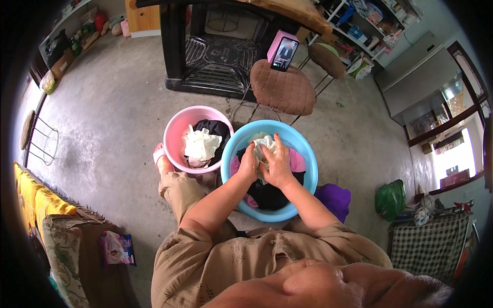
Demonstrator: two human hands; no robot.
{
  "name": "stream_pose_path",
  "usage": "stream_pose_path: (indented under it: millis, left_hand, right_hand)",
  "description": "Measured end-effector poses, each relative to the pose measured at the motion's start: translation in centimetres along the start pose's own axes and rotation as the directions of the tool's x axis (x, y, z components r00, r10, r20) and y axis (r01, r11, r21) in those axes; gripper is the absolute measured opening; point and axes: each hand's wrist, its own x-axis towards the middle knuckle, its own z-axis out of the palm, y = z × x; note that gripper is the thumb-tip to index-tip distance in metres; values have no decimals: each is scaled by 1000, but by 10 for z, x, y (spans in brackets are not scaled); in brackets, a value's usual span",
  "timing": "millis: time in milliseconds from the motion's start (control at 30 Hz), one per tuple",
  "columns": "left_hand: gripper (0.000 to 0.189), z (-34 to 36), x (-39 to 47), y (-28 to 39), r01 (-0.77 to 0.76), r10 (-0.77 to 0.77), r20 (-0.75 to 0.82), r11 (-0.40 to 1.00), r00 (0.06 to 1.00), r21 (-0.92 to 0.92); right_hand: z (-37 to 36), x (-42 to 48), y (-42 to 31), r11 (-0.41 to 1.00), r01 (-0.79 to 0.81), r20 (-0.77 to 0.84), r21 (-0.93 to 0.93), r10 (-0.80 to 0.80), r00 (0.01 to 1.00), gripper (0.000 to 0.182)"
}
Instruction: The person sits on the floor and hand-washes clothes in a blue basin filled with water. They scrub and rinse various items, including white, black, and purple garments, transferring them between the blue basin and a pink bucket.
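Observation:
A white wet cloth (265,145) is held between my two hands above the light-blue plastic basin (311,158). My left hand (249,163) presses it from the left side, thumb up. Across its right side lies my right hand (277,163), fingers spread and pointing away from me. Beneath them in the basin are a black garment (269,196) and pink fabric (297,160). Left of this basin stands a pink plastic basin (172,134). It contains a white cloth (204,143), a black garment (219,128) and a pale pink piece (198,163).
A brown padded stool (283,88) carries a phone (284,54) against a pink box (274,47). Behind it stands a black stove-like frame (173,54). A purple cloth item (334,201) lies right of the blue basin, and a green bag (390,200) sits farther right. My foot (163,163) touches the pink basin's side.

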Motion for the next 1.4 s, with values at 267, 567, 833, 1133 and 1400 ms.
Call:
stream_pose_path:
  millis: [267, 567, 833, 1133, 1400]
  left_hand:
    - [43, -5, 9, 2, 42, -45, -225, 999, 973, -15]
    - [40, -13, 27, -6, -48, 95, -352, 989, 931, 139]
    - [43, -37, 42, -15, -126, 171, -265, 976, 949, 179]
    - [47, -18, 43, -17, -297, 372, -152, 881, 916, 368]
    - [43, -2, 32, -47, -441, 548, 530, -298, 647, 846]
  right_hand:
    - [69, -2, 20, 994, -93, 250, -56, 104, 963, 54]
    - [117, 14, 54, 996, -37, 133, -84, 48, 990, 40]
    - [128, 32, 62, 962, -274, 166, 6, 269, 949, 37]
    - [89, 19, 76, 835, -155, -61, 528, 219, 974, 23]
    - [17, -15, 59, 856, -170, -118, 487, 258, 959, 37]
